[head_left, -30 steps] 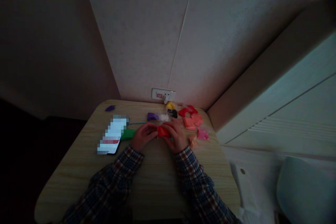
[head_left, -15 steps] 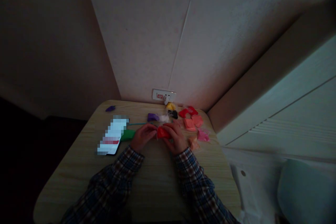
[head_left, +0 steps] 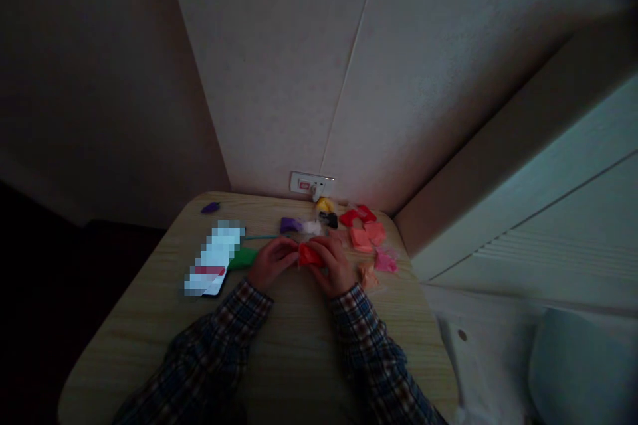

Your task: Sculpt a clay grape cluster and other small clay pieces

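Observation:
Between my hands is a packet of red modelling clay (head_left: 308,255) in a clear wrapper. My right hand (head_left: 335,265) is closed around its right side, with the fingers over the top. My left hand (head_left: 272,263) is closed in a pinch at the packet's left edge; the fingertips partly hide what they grip. Just left of that hand lies a flat green piece (head_left: 242,258), partly covered by it. Behind my hands are a purple clay packet (head_left: 290,224), a white one (head_left: 312,227) and a black one (head_left: 328,218).
A lit phone (head_left: 215,259) lies on the wooden table (head_left: 284,345) at left, with a small purple piece (head_left: 210,207) beyond it. Red (head_left: 357,214), coral (head_left: 361,240), pink (head_left: 385,259) and peach (head_left: 367,275) packets lie at right. A wall socket (head_left: 312,184) holds a plug behind a yellow packet (head_left: 325,204).
The red packet has tilted and changed outline slightly between my fingers. Both hands stay in nearly the same place, and the whole view has shifted a little.

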`<control>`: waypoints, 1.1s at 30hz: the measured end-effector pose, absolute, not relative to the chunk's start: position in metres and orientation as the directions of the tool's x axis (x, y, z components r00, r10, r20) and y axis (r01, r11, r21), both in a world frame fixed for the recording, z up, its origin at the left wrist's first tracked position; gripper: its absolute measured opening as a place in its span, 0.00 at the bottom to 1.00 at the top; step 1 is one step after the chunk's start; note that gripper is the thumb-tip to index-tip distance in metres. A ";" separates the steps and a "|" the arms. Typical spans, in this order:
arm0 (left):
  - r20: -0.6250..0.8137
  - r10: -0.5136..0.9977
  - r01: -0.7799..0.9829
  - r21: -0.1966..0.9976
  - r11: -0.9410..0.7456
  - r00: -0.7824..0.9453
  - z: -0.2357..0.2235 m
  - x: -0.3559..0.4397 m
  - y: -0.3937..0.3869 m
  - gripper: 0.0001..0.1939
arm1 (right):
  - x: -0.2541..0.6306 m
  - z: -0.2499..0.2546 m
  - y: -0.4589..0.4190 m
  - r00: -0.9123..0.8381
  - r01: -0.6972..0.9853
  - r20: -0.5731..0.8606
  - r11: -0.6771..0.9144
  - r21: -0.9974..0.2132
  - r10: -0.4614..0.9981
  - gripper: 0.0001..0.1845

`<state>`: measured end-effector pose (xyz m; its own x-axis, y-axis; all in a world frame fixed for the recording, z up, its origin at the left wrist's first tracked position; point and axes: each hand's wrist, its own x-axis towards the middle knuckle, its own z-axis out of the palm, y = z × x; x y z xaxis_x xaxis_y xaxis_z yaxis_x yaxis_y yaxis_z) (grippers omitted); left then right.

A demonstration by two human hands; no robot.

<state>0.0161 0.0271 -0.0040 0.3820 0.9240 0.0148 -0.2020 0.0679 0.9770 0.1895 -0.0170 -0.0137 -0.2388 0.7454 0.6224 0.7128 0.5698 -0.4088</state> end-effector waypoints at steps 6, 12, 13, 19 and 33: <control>-0.005 0.912 -0.238 0.965 0.113 0.410 -0.007 0.018 0.028 0.13 | 0.186 -0.013 -0.018 -0.167 0.673 0.655 0.570 -0.471 0.737 0.22; -0.022 0.905 -0.265 0.953 0.147 0.424 -0.010 0.016 0.028 0.15 | 0.183 -0.014 -0.018 -0.147 0.622 0.668 0.593 -0.512 0.730 0.13; -0.022 0.906 -0.267 0.952 0.148 0.423 -0.010 0.016 0.028 0.16 | 0.182 -0.013 -0.018 -0.156 0.618 0.661 0.594 -0.514 0.734 0.12; 0.007 0.914 -0.267 0.957 0.111 0.406 -0.008 0.016 0.027 0.17 | 0.176 -0.001 -0.023 -0.196 0.607 0.613 0.586 -0.537 0.765 0.17; 0.262 0.864 -0.158 0.964 -0.214 0.429 -0.012 0.019 0.015 0.22 | 0.158 -0.004 -0.026 0.016 0.380 0.604 0.554 -0.741 0.797 0.19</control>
